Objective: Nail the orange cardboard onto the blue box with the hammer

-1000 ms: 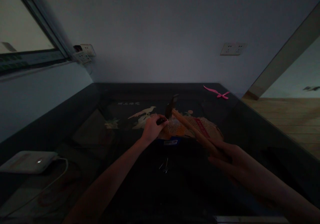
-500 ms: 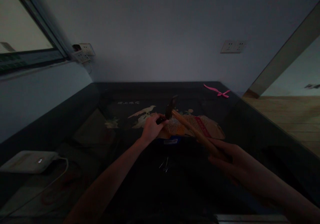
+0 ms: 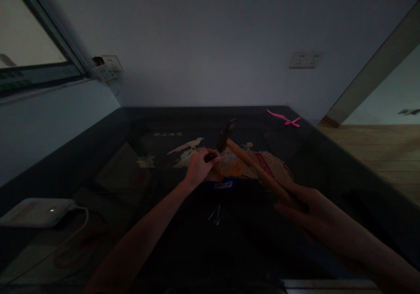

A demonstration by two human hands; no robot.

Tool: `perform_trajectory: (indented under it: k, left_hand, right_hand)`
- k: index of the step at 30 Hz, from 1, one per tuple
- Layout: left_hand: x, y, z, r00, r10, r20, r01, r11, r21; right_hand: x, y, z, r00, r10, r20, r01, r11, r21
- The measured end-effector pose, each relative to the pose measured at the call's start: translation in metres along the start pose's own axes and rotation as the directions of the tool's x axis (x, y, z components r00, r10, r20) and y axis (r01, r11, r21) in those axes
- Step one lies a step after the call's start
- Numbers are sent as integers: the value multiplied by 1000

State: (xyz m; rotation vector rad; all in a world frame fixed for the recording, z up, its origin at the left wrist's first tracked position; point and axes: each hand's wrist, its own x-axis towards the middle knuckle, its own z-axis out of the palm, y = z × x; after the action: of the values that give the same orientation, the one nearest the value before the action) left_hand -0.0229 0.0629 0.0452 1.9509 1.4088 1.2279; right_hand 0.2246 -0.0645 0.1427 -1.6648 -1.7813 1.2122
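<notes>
My right hand (image 3: pixel 308 208) is wrapped round the wooden handle of a hammer (image 3: pixel 262 173). The hammer's dark metal head (image 3: pixel 225 137) hangs just above and right of my left fingertips. My left hand (image 3: pixel 200 167) is closed in a pinch on a small dark object (image 3: pixel 210 156), whose exact kind the dim light hides. Under and beside those fingers lies a tan, speckled flat piece with a red band (image 3: pixel 241 165). A blue item with a white label (image 3: pixel 225 183) shows below its near edge. Several thin shiny nails (image 3: pixel 215 215) lie closer to me.
A white power bank (image 3: pixel 39 212) with a white cable rests on the dark glossy tabletop (image 3: pixel 157 119) at left. A pink ribbon (image 3: pixel 287 120) lies at the far right corner. Wall sockets (image 3: pixel 305 60) are set in the wall behind the table.
The hammer head has risen slightly, away from my left fingers. My left hand stays in place with its pinch unchanged.
</notes>
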Motion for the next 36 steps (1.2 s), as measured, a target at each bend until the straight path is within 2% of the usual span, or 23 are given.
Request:
perform_trajectory:
  k: [3,8,16,22,26,32,36]
  left_hand:
    - [0,0,0,1000,-16,5,16,1000,6]
    - [0,5,-1,1000,-20,2,20,999,36]
    - [0,1,0,999,-31,10,31,999,-6]
    - [0,1,-1,1000,-22,-2,22,1000,1]
    - [0,2,0,999,-33,18,33,999,0]
    - [-1,3,0,1000,-27,-5,27,1000,10]
    - [-1,4,0,999,-49,14,48,999,16]
  right_hand:
    - [1,0,0,999,6,40,-6,1000,-12]
    - [-2,1,0,1000,-24,-14,24,1000,-17]
    - [2,1,0,997,-76,-20,74,995,-73]
    - [1,3,-1,999,-36,2,36,999,-9]
    - [3,5,-1,998,-55,37,56,998,-24]
    - [4,6,-1,999,-50,-12,49,998,-49]
    - [4,6,-1,994,-102,-36,100,993,-59]
